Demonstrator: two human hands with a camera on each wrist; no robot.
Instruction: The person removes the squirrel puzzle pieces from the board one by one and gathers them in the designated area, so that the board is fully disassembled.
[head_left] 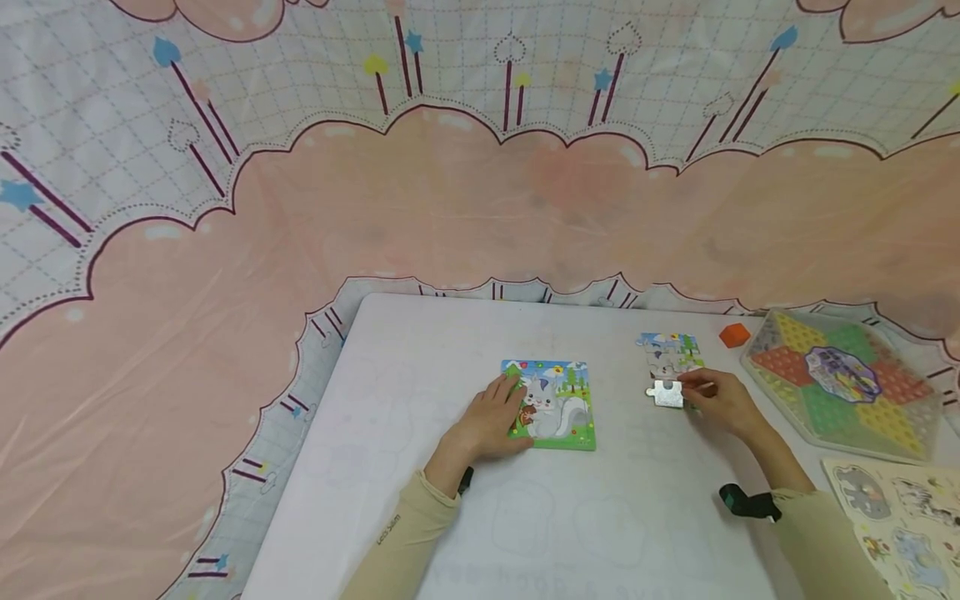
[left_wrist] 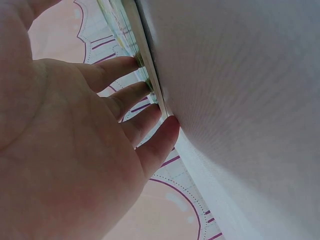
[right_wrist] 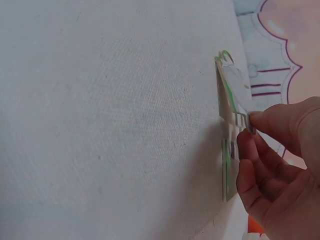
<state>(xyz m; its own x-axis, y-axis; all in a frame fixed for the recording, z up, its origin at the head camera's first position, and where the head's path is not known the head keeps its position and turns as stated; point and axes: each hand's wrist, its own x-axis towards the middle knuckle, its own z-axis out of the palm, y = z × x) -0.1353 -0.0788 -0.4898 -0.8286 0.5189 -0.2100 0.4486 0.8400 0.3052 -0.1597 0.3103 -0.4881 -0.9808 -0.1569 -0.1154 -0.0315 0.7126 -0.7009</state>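
Observation:
My left hand (head_left: 491, 417) rests over the left side of a square board with a squirrel picture (head_left: 558, 417), fingers extended. From the left wrist view, the fingertips (left_wrist: 132, 62) lie along the board's edge. Over to the right, my right hand (head_left: 723, 404) pinches a jigsaw puzzle piece (head_left: 667, 395) by its right side, and glare whitens its face. That piece (right_wrist: 234, 92) stands tilted between thumb and fingers in the right wrist view. Just behind it lies a partly assembled jigsaw puzzle (head_left: 667, 346) with blue sky, trees and part of the squirrel; its near portion is hidden.
An orange block (head_left: 734, 335) sits right of the partial puzzle. Farther right is a hexagonal clear box (head_left: 840, 437) with coloured triangular sections. An animal puzzle board (head_left: 892, 517) lies at the near right. Patterned cloth (head_left: 480, 217) hangs behind the white table (head_left: 420, 350).

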